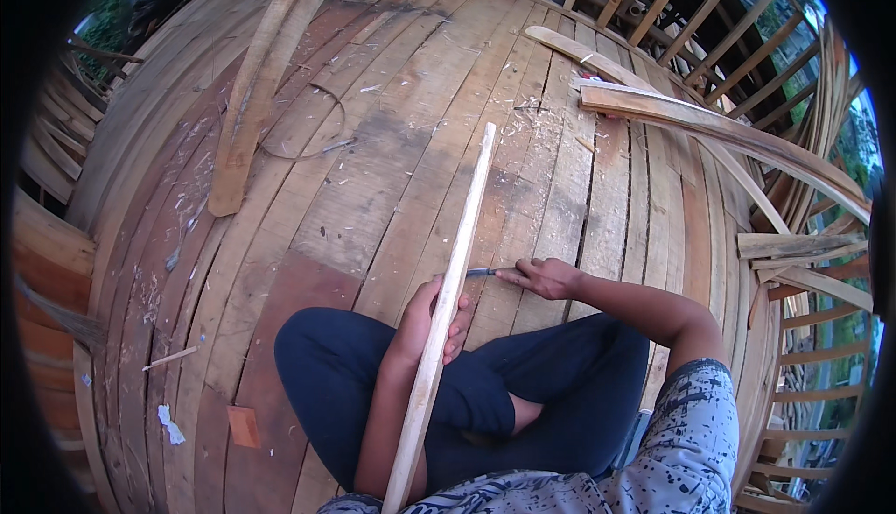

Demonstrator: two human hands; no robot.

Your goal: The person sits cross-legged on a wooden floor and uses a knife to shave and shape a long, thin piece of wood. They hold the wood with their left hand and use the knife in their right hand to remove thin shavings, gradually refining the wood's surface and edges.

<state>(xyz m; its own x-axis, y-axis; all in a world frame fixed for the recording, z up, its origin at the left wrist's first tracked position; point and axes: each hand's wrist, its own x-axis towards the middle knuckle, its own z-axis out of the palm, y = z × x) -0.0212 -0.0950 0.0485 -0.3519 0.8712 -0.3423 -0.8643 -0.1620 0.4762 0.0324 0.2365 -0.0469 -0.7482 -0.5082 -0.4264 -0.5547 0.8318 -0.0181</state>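
My left hand point(416, 318) is wrapped round a long pale wooden stick point(466, 225). The stick slants up from beside my left forearm, with its narrower end pointing away over the floor. Just right of it, my right hand point(553, 279) is closed on a slim dark knife point(482, 272). The knife reaches toward the stick above my left fingers; its far end is hidden at the stick, so I cannot tell how the edge lies. My crossed legs point(560, 393) in dark trousers are under both hands.
Shavings point(537, 136) litter the plank floor point(411, 150). A long board point(257, 94) lies at the far left, near a thin bent strip point(343, 112). More boards point(691, 114) lie at the right by the slatted railing point(658, 0). A small reddish wood piece point(244, 426) rests at the near left.
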